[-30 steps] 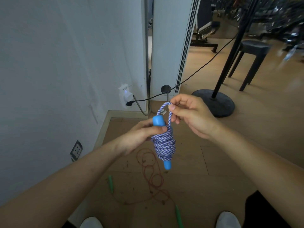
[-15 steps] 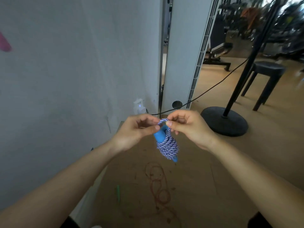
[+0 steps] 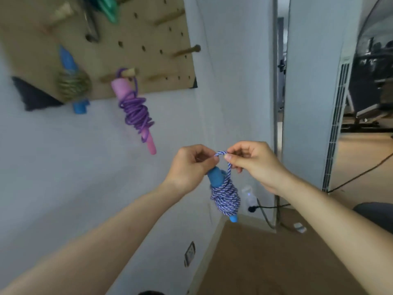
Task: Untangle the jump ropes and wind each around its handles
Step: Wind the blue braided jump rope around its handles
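Note:
A blue-and-white braided jump rope (image 3: 226,198) is wound in a tight bundle around its blue handles and hangs in front of the wall. My left hand (image 3: 190,167) grips the top of the blue handles and pinches the rope's free loop. My right hand (image 3: 253,161) pinches the same loop from the right, so the loop arches between both thumbs. A purple rope wound on pink handles (image 3: 135,109) hangs from a peg on the wooden pegboard (image 3: 153,60), up and left of my hands.
Another wound rope with blue handles (image 3: 73,81) hangs at the pegboard's lower left, and a green one (image 3: 107,7) at its top. A bare peg (image 3: 187,51) sticks out at the board's right. A plug and black cable (image 3: 255,207) sit low on the wall.
My view has lifted from the floor to the wall, and the pegboard has come into sight. Both hands have risen with the wound blue rope, still pinching its loop.

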`<state>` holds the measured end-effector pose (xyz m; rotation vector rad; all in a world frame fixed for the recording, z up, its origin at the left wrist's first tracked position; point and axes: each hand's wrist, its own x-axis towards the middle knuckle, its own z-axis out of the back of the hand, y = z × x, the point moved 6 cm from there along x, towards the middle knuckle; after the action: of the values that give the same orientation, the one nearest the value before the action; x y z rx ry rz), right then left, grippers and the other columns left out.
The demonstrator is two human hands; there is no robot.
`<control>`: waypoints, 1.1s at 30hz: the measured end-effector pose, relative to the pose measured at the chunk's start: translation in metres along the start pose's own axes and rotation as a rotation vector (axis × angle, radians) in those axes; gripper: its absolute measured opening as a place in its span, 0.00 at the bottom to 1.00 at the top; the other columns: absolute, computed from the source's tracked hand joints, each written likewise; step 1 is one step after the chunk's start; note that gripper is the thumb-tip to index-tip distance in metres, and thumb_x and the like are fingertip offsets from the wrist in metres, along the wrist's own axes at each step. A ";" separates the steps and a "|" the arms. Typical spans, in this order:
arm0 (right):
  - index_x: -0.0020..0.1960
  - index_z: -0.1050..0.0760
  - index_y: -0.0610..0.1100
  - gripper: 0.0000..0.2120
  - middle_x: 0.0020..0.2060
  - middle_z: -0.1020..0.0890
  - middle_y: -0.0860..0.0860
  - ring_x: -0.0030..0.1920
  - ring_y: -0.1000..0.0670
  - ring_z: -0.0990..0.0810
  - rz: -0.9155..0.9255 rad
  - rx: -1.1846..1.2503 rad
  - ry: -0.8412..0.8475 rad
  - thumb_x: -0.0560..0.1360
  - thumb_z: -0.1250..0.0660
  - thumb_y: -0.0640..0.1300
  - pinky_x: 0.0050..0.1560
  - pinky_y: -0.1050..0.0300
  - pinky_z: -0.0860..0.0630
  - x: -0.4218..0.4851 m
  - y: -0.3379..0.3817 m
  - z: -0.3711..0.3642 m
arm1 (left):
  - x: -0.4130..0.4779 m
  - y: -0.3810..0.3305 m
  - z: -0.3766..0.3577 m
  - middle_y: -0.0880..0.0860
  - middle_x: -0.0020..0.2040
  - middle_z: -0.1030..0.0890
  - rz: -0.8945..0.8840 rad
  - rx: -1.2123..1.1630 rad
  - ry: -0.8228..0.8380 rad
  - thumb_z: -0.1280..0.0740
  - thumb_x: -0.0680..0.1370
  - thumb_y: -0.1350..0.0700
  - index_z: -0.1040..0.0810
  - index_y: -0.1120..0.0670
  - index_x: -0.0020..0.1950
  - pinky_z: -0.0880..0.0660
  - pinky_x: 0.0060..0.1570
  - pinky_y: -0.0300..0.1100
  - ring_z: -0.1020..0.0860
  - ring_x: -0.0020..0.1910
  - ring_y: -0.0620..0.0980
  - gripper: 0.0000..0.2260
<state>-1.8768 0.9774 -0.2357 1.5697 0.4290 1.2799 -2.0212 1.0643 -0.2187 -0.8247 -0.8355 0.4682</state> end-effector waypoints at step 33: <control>0.49 0.21 0.37 0.04 0.37 0.19 0.42 0.36 0.46 0.20 -0.028 0.150 -0.124 0.75 0.29 0.36 0.41 0.51 0.19 0.237 0.086 -0.035 | 0.204 -0.155 0.108 0.57 0.43 0.14 -0.027 1.126 0.038 0.24 0.73 0.52 0.15 0.59 0.47 0.19 0.51 0.50 0.19 0.40 0.51 0.11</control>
<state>-1.8464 1.1424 -0.0440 1.7524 0.4756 1.1439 -1.9768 1.1520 0.0414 0.2189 -0.4217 0.7789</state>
